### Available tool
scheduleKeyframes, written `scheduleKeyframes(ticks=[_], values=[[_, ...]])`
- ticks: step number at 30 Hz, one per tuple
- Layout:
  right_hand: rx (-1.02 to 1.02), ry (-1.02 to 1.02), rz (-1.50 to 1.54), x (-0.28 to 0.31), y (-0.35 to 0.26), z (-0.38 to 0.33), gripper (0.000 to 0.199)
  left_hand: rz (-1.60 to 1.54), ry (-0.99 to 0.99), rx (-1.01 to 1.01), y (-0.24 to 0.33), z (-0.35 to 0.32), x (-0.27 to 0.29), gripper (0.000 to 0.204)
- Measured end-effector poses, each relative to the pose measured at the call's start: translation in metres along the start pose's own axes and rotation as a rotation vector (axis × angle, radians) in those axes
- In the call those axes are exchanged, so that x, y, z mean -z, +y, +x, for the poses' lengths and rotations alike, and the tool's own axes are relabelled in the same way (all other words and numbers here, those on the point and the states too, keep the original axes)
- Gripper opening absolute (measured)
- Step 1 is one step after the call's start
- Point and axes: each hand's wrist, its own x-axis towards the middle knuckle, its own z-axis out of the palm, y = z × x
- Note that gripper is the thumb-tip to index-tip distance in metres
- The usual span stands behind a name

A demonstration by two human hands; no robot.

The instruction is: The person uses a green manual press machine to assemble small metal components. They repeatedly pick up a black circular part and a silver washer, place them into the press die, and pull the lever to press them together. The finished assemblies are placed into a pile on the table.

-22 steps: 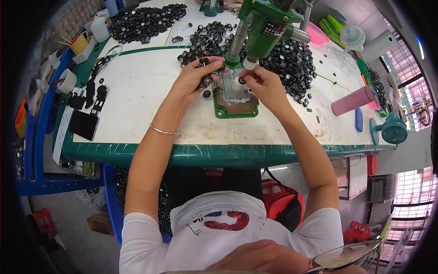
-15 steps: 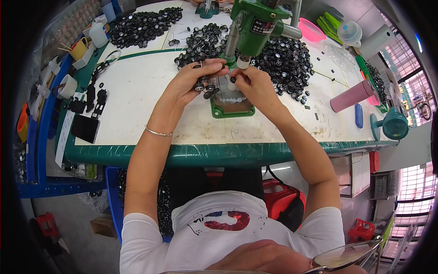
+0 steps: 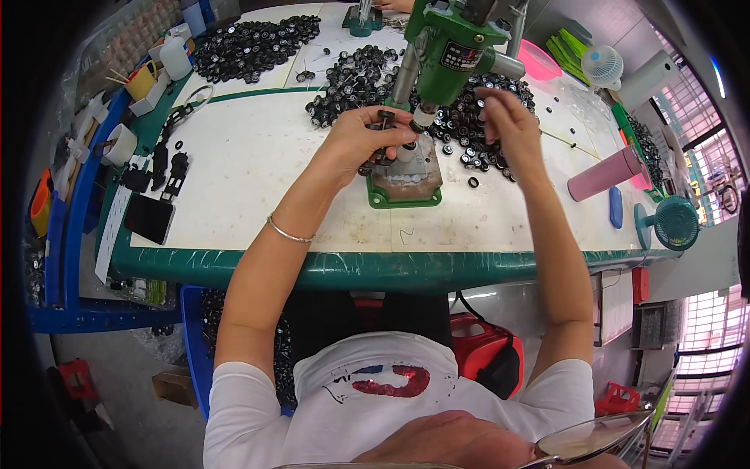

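Head view: I have the left grip (image 3: 361, 142) pinching wheels (image 3: 386, 116) beside the press (image 3: 447, 64), right grip (image 3: 512, 129) loosely spread at the wheel pile (image 3: 462, 125).

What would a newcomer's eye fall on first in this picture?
Probably the large green metal press at the top centre comes first, with the left hand near its base. Then come the heaps of small round black wheels, behind and beside it on the white tabletop. Lastly, the pink cylindrical bottle catches attention at the right.
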Motion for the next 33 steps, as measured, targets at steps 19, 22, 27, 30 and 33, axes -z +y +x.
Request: scheduleKeyframes(ticks=[19, 22, 27, 30, 33], values=[[0.137, 0.066, 0.400, 0.036, -0.108, 0.150, 0.030, 0.071, 0.081, -0.122, 0.007, 0.010, -0.017, 0.033], [0.230, -0.001, 0.631, 0.023, -0.085, 0.158, 0.028, 0.080, 0.094, -0.127, 0.006, 0.009, -0.017, 0.033], [0.241, 0.062, 0.718, 0.034, -0.071, 0.148, 0.024, 0.055, 0.102, -0.136, 0.008, 0.008, -0.018, 0.032], [0.179, 0.143, 0.666, 0.049, -0.080, 0.163, 0.023, 0.073, 0.105, -0.147, 0.006, 0.009, -0.018, 0.031], [0.078, 0.067, 0.655, 0.017, -0.124, 0.149, 0.021, 0.096, 0.138, -0.143, 0.005, 0.006, -0.013, 0.029]])
